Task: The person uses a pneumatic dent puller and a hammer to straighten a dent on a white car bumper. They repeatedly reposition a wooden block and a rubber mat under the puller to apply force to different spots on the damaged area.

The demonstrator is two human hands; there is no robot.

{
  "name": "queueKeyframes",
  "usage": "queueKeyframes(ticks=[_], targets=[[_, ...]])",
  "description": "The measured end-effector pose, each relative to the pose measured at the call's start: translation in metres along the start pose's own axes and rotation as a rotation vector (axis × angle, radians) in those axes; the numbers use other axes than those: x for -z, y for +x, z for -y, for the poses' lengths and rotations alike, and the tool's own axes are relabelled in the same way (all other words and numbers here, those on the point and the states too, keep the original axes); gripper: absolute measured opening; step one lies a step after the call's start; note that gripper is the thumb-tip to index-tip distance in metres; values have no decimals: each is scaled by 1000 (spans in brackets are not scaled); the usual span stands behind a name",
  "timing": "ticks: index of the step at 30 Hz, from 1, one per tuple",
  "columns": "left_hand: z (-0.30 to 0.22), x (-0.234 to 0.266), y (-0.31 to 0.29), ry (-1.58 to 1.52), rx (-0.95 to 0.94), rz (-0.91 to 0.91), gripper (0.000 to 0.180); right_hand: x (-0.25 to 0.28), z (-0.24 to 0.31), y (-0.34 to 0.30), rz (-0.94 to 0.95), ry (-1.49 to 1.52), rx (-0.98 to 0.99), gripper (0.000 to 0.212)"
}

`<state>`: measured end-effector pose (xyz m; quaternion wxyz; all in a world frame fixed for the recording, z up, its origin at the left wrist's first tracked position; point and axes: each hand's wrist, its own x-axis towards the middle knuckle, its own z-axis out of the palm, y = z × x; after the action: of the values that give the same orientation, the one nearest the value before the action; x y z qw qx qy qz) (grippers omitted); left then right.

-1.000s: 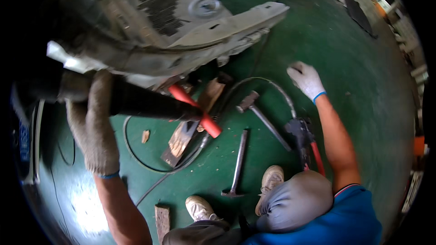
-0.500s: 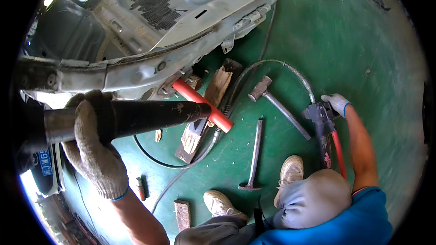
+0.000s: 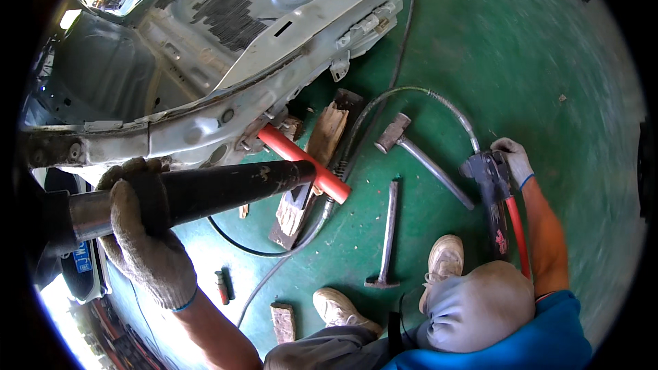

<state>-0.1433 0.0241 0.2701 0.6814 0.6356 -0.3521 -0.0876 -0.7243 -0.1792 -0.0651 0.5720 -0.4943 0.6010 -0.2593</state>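
In the head view, the hands are well apart, and each one wears a pale glove. The left hand (image 3: 147,247) is clamped around a thick black tube (image 3: 233,188), right beside its shiny silver part (image 3: 90,214). The black tube points right, below the gray car body (image 3: 226,109). Its end meets a red bar (image 3: 301,161) in the view, but I cannot tell if they touch. The red bar leans out from the car body, above a long piece of wood (image 3: 325,137).

The right hand (image 3: 514,156) is at the side of a black pump (image 3: 485,173) with a red handle (image 3: 519,233). Its fingers bend, but I cannot tell if they grip. A hose (image 3: 384,92) curls away from the pump. A big hammer (image 3: 432,170) and a small hammer (image 3: 388,236) lie on the green floor (image 3: 514,62), between the hands.
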Motion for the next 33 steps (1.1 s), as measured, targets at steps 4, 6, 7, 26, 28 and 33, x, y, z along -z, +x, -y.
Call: queueKeyframes(ticks=[4,6,7,26,28,33], targets=[[-2,-10,0,-19,0,17,35,3,8,-1,14,-50,-9,20],[-1,-9,0,-37,1,22,34,4,7,3,26,-48,-42,24],[-1,-12,-1,-62,6,-23,31,4,8,3,32,-111,-2,25],[-23,-20,-1,4,87,-38,30,44,-43,40,102,-127,113,28],[-24,-21,-1,-2,72,-36,30,43,-37,39,99,-138,75,29],[-20,-18,-2,-6,52,-87,27,31,-17,30,116,-144,35,30]])
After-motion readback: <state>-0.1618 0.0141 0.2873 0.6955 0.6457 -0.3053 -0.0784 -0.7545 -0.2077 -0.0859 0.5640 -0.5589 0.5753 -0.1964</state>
